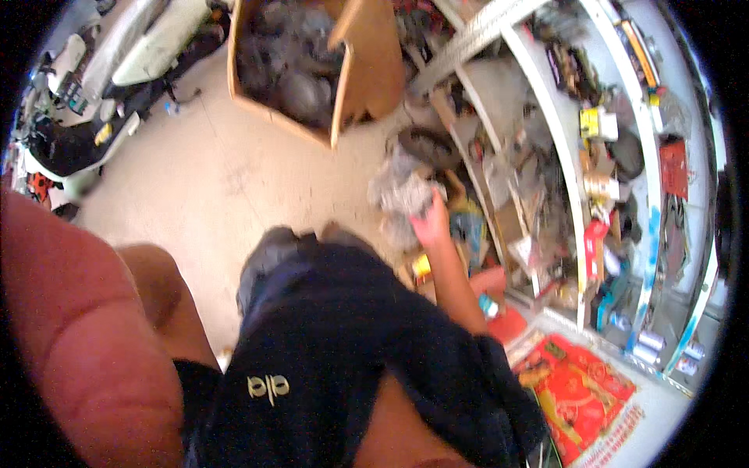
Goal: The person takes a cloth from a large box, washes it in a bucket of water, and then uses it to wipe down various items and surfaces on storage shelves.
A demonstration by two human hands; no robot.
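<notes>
My right arm reaches forward beside the shelves. My right hand [429, 222] is closed on a crumpled, pale see-through plastic bag [402, 191]; blur hides what is in the bag. A dark round tyre-like part [427, 147] lies just beyond it. On the left, my bare arm is bent up out of a dark sleeve. What looks like my left hand [86, 335] is a large, reddish, creased shape very close at the left edge. Its fingers cannot be made out.
Ahead stands an open cardboard box [374, 70] of dark parts. White-framed shelves [573, 195] with packages and parts line the right side. A red printed sheet [577, 394] lies at lower right. Pale panels [160, 39] and other parts lie at upper left on the beige floor [195, 171].
</notes>
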